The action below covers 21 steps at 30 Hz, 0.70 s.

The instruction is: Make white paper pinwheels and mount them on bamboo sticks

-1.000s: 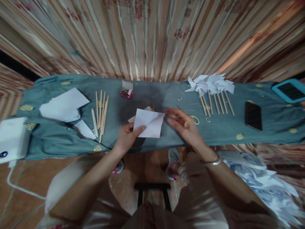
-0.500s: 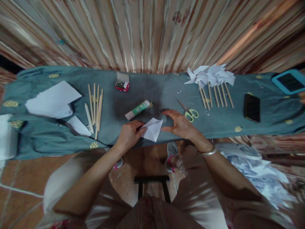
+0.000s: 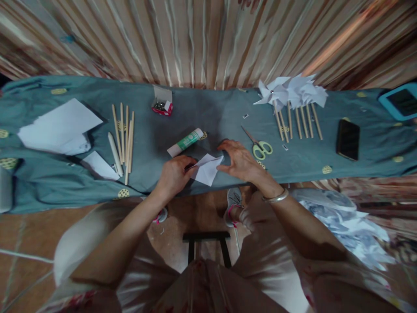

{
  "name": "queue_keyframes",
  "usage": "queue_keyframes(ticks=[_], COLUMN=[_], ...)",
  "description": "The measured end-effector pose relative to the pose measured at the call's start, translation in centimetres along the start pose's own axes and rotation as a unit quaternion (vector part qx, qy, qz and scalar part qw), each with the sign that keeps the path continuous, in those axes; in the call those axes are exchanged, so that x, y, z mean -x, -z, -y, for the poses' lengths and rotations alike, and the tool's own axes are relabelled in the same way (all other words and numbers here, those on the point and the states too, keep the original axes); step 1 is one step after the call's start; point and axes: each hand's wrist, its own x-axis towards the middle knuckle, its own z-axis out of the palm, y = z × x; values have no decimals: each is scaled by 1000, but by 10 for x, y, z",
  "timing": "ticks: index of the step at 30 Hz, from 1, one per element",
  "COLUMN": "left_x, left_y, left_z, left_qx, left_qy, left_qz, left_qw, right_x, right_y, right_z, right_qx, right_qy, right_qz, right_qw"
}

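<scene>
My left hand pinches the left edge of a small folded white paper between thumb and fingers, near the table's front edge. At the paper's right corner is my right hand, its thumb and fingers curved but apart; the thumb is at the corner, and I cannot tell whether it touches. A green and white glue stick lies just beyond my left hand. Right of my right hand lie scissors with pale green handles, blades pointing away.
Paper pinwheels on sticks lie at the back right, beside a phone and a blue-framed tablet. Leftward are wooden sticks, a paper stack, a paper piece and an open red box of small metal pieces.
My right hand has come closer to the paper's right corner. My left hand keeps its pinch. The whole view has shifted slightly.
</scene>
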Motion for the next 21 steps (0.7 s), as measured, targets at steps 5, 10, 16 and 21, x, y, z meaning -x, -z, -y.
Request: queue_keyframes(ticks=[5,10,16,21], left_x=[0,-1,-2,-1], left_y=[0,1,0,0], left_z=[1,0,0,-1], left_qx=[-1,-6,-21,-33], left_qy=[6,14,22,24], left_qz=[1,4,15,15], left_qw=[1000,1000,999,999], right_x=[-6,-11,-13,-4], right_y=[5,9,5,5], right_z=[-6,-10,-21,-13], right_qx=[-21,-40,-69,-72], right_qy=[-4,-25,-2,-9], right_qz=[18,30,4,20], right_qw=[1000,998,998,997])
